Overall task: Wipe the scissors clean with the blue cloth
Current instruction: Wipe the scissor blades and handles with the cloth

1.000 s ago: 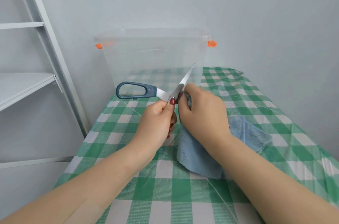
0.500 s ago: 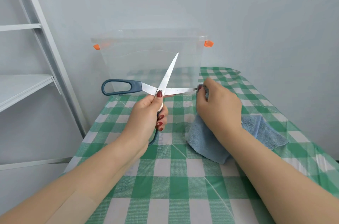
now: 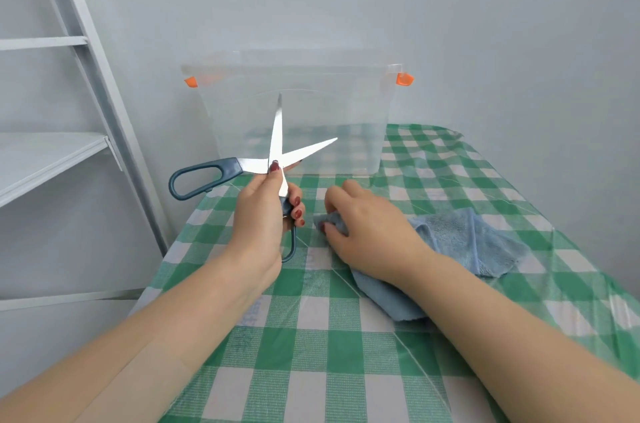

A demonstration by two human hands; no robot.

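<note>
The scissors (image 3: 277,131) have steel blades and dark blue handles, and they are spread wide open in the air above the table. My left hand (image 3: 263,218) grips them at the pivot and the lower handle, thumb on the blade joint. One blade points straight up, the other points right. The blue cloth (image 3: 464,246) lies crumpled on the green checked tablecloth (image 3: 311,370) to the right of the scissors. My right hand (image 3: 363,232) rests low on the cloth and pinches a fold of it, apart from the blades.
A clear plastic storage box (image 3: 298,104) with orange clips stands at the back of the table, just behind the blades. A white metal shelf unit (image 3: 45,159) stands to the left of the table. Grey walls close in behind and to the right.
My right hand came off the blade tip and dropped with the cloth onto the table. The left hand turned the scissors so one blade points up.
</note>
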